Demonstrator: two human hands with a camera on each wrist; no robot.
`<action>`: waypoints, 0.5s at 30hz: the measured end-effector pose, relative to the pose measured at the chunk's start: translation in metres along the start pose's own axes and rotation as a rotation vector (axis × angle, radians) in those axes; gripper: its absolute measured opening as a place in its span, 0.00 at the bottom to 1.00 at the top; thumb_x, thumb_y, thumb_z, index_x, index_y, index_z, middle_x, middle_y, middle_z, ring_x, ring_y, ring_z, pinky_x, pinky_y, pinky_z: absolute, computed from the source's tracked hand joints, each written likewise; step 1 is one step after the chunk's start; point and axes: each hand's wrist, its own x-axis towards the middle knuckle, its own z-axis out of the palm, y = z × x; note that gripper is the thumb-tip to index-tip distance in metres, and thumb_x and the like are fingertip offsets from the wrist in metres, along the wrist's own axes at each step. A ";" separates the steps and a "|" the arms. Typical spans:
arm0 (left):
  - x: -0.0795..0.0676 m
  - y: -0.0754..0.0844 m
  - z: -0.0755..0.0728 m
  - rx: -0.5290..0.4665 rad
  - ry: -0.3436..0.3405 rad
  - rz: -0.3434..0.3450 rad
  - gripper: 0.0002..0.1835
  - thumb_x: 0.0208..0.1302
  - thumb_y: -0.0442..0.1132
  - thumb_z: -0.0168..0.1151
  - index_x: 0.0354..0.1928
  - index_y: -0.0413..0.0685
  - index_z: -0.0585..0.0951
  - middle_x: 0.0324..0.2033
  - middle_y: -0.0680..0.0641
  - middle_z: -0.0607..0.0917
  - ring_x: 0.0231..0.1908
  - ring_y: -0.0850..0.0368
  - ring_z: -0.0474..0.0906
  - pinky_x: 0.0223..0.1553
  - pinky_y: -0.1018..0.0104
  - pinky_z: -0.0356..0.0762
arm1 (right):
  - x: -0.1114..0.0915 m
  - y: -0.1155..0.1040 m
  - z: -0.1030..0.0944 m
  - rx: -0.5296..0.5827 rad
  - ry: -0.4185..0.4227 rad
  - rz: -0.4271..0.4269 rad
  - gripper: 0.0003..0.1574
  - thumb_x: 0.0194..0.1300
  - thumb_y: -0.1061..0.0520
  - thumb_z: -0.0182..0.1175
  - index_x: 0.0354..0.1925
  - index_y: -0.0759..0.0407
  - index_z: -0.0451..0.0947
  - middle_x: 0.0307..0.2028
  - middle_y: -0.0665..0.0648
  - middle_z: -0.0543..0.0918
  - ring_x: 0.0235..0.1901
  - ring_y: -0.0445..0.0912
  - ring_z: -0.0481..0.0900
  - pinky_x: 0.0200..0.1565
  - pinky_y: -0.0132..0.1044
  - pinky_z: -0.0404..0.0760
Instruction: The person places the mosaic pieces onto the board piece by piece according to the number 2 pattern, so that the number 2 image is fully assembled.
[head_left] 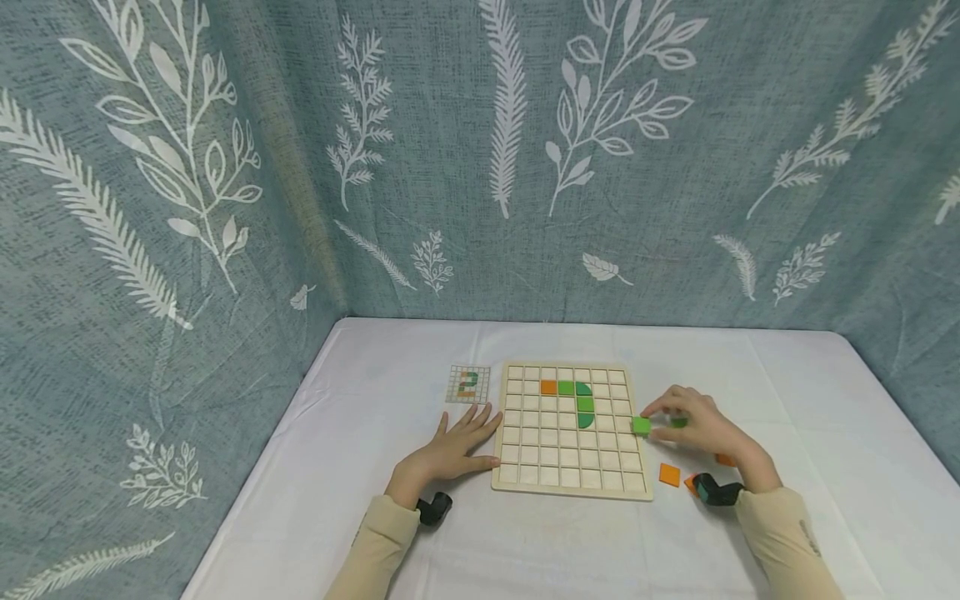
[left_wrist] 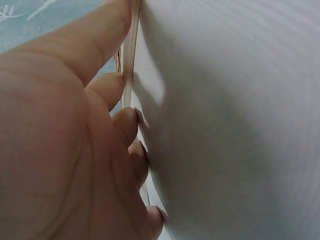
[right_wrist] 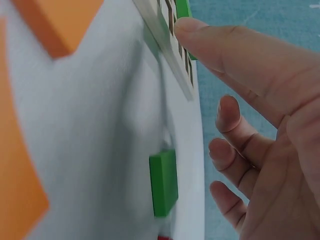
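A pale wooden grid board [head_left: 570,492] lies on the table. It holds an orange square tile [head_left: 549,387], light green squares, and dark green rounded tiles [head_left: 586,421] in a hook shape. At the board's right rim my right hand [head_left: 693,425] pinches a light green square tile [head_left: 641,427] between thumb and fingers; the right wrist view shows the thumb against this green tile [right_wrist: 184,9]. My left hand [head_left: 453,446] lies with fingers spread at the board's left edge, thumb and fingertips right at the wooden side [left_wrist: 129,60].
A small grid card [head_left: 467,384] with a coloured figure lies left of the board. Orange tiles [head_left: 670,475] lie near my right wrist. A green tile [right_wrist: 164,182] rests on the white cloth under the right hand. A leaf-patterned curtain [head_left: 465,167] hangs behind the table.
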 end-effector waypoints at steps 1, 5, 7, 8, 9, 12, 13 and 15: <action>0.000 0.000 0.000 0.000 0.000 0.001 0.39 0.64 0.57 0.53 0.72 0.54 0.52 0.72 0.46 0.48 0.72 0.46 0.36 0.65 0.36 0.24 | 0.001 -0.001 0.001 0.002 0.001 -0.007 0.15 0.50 0.52 0.71 0.40 0.44 0.83 0.34 0.47 0.76 0.34 0.42 0.69 0.38 0.39 0.57; 0.000 0.001 0.000 0.005 -0.001 0.004 0.39 0.64 0.57 0.53 0.72 0.54 0.52 0.72 0.45 0.48 0.72 0.45 0.36 0.65 0.36 0.25 | 0.007 -0.005 0.005 -0.009 -0.004 -0.032 0.16 0.50 0.53 0.71 0.40 0.44 0.83 0.35 0.47 0.76 0.35 0.42 0.70 0.39 0.40 0.58; 0.000 0.001 -0.001 0.006 -0.002 0.008 0.39 0.64 0.56 0.53 0.72 0.52 0.52 0.72 0.44 0.48 0.72 0.44 0.37 0.65 0.35 0.25 | 0.009 -0.007 0.006 -0.012 -0.007 -0.040 0.15 0.50 0.53 0.70 0.40 0.44 0.83 0.35 0.47 0.77 0.36 0.42 0.70 0.40 0.41 0.59; 0.000 0.001 -0.001 0.004 -0.003 0.010 0.39 0.65 0.56 0.53 0.72 0.52 0.52 0.72 0.44 0.48 0.72 0.44 0.37 0.65 0.35 0.25 | 0.011 -0.008 0.007 -0.010 -0.010 -0.043 0.15 0.50 0.52 0.70 0.40 0.44 0.83 0.35 0.47 0.77 0.36 0.42 0.70 0.41 0.41 0.60; -0.001 0.001 -0.001 0.003 -0.001 0.013 0.39 0.65 0.55 0.53 0.72 0.51 0.52 0.72 0.43 0.49 0.72 0.43 0.37 0.65 0.35 0.25 | 0.012 -0.009 0.008 -0.004 -0.011 -0.046 0.15 0.50 0.52 0.70 0.40 0.44 0.83 0.35 0.47 0.77 0.36 0.43 0.70 0.41 0.41 0.60; -0.001 0.002 -0.002 0.000 -0.005 0.013 0.39 0.65 0.55 0.53 0.72 0.51 0.52 0.72 0.43 0.49 0.71 0.43 0.37 0.65 0.35 0.25 | 0.015 -0.013 0.010 0.023 -0.011 -0.065 0.15 0.50 0.52 0.70 0.40 0.45 0.83 0.35 0.48 0.77 0.36 0.43 0.70 0.41 0.42 0.59; -0.001 0.003 -0.002 -0.002 -0.002 0.015 0.39 0.65 0.55 0.53 0.72 0.50 0.52 0.72 0.42 0.49 0.71 0.42 0.38 0.65 0.34 0.26 | 0.016 -0.014 0.010 0.031 -0.010 -0.078 0.15 0.51 0.52 0.70 0.40 0.45 0.83 0.35 0.48 0.77 0.36 0.43 0.70 0.40 0.42 0.58; -0.001 0.003 -0.003 -0.002 0.001 0.014 0.39 0.65 0.55 0.53 0.72 0.50 0.52 0.71 0.42 0.49 0.71 0.42 0.38 0.65 0.34 0.26 | 0.018 -0.016 0.011 0.045 -0.008 -0.094 0.15 0.51 0.52 0.70 0.40 0.45 0.82 0.36 0.48 0.77 0.35 0.43 0.69 0.40 0.41 0.57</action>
